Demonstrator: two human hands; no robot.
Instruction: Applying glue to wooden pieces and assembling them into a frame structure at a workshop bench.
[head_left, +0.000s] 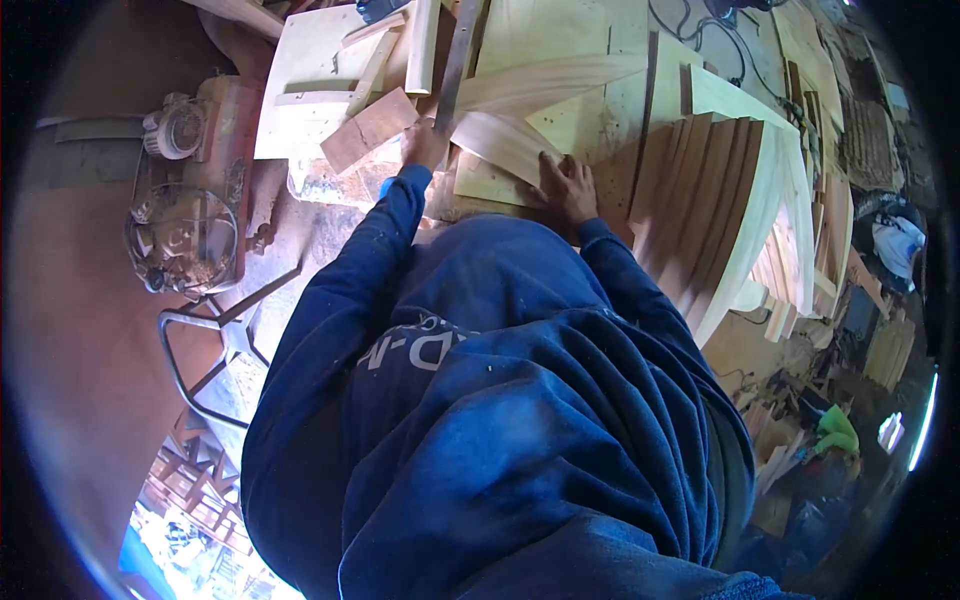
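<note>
My left hand [425,147] is closed at the near end of a long dark straight bar [460,65], beside a flat brown piece of wood [370,130]. What its fingers hold, if anything, is hidden. With fingers apart, my right hand [568,188] rests at the right end of a pale curved wooden piece [498,143]. That piece lies on a light wooden board [485,182] close to my body. Just beyond it, another curved piece [550,82] stretches across the worktop.
To my right stands a stack of curved wooden boards [700,190]. Several wood strips lie on a pale panel [300,60] at the far left. A dusty machine with a motor [185,130] stands left, near a metal-tube frame [185,350]. Black cables [735,45] lie at the far right.
</note>
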